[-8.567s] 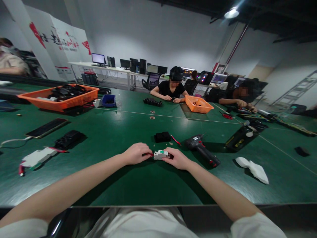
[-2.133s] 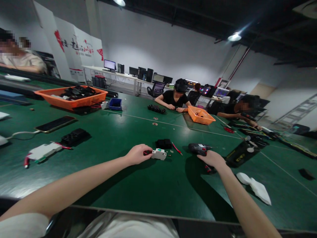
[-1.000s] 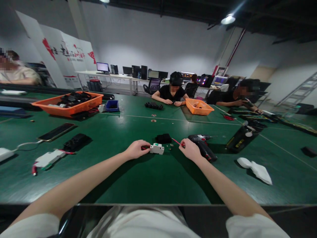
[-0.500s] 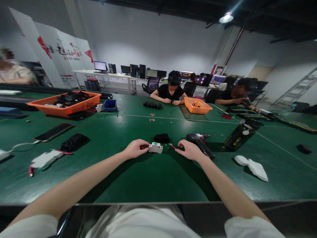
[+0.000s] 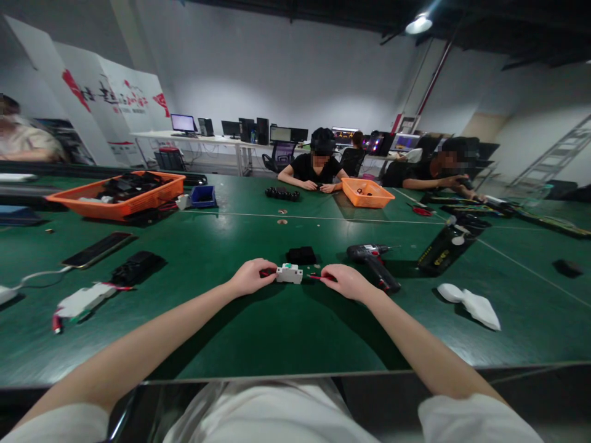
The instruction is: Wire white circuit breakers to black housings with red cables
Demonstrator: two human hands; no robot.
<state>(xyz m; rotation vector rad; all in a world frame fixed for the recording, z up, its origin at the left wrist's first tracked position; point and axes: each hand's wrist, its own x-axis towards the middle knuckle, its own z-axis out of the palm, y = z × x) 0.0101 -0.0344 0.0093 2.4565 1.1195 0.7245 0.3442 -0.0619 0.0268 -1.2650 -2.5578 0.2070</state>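
A small white circuit breaker (image 5: 289,273) with a green tab lies on the green table (image 5: 286,332) in front of me. My left hand (image 5: 250,276) is closed against its left end, fingers pinched on a red wire end there. My right hand (image 5: 344,281) is closed on a thin red wire (image 5: 314,277) whose tip points at the breaker's right side. A black block (image 5: 301,255) sits just behind the breaker. A cordless screwdriver (image 5: 375,264) lies to the right of my right hand.
At left lie a phone (image 5: 96,249), a black part (image 5: 137,266) and a white breaker strip (image 5: 80,301). An orange tray (image 5: 115,194) stands far left, another orange tray (image 5: 367,192) near two seated people. White gloves (image 5: 471,304) lie at right.
My right hand left the cordless screwdriver, picked up the thin red wire behind it and carried it left to the breaker's right side. My left hand stayed at the breaker.
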